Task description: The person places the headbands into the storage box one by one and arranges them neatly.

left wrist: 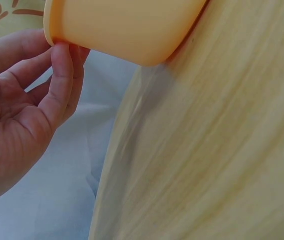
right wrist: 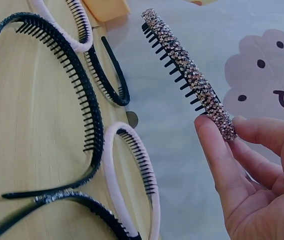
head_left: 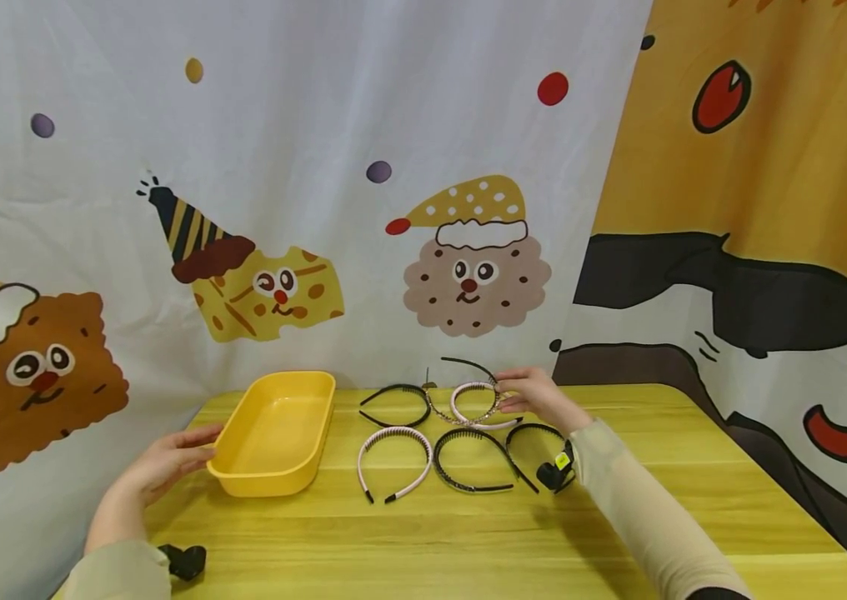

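My right hand (head_left: 536,396) pinches one end of a rhinestone headband (right wrist: 187,70) between thumb and fingers, above the back of the table. Dark comb teeth line its inner side. On the left, my left hand (head_left: 168,462) holds the near left rim of a yellow plastic tray (head_left: 273,483) with its fingertips. Below the right hand lie a pink headband (head_left: 498,427), a black headband (head_left: 461,479) and another black headband (head_left: 532,427) near the wrist. A second pink headband (head_left: 395,431) and a black toothed headband (head_left: 397,423) lie nearer the tray.
The wooden table (head_left: 393,558) ends at the back against a printed cloth (head_left: 363,83) with cartoon biscuits. In the left wrist view the tray's corner sits close to the table's left edge (left wrist: 114,135).
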Motion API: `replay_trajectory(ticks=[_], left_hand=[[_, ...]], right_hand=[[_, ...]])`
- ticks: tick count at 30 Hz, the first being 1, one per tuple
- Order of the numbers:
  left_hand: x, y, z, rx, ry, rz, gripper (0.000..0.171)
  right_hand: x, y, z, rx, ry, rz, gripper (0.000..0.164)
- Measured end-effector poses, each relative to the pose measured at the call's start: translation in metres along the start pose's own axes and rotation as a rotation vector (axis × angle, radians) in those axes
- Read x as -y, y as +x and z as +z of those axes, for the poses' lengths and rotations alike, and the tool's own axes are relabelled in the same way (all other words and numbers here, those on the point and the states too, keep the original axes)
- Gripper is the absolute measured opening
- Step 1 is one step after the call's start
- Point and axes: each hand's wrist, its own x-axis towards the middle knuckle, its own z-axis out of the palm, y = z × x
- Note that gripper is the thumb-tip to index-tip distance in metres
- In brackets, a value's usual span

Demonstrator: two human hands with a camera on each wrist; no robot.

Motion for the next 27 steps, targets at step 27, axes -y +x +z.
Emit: replay_trajectory(ticks=[27], left_hand=[[-0.002, -0.002, 0.003, -0.027, 0.031, -0.006, 0.062]], right_hand=[[0.005, 0.015, 0.049, 0.035, 0.039, 0.018, 0.042]])
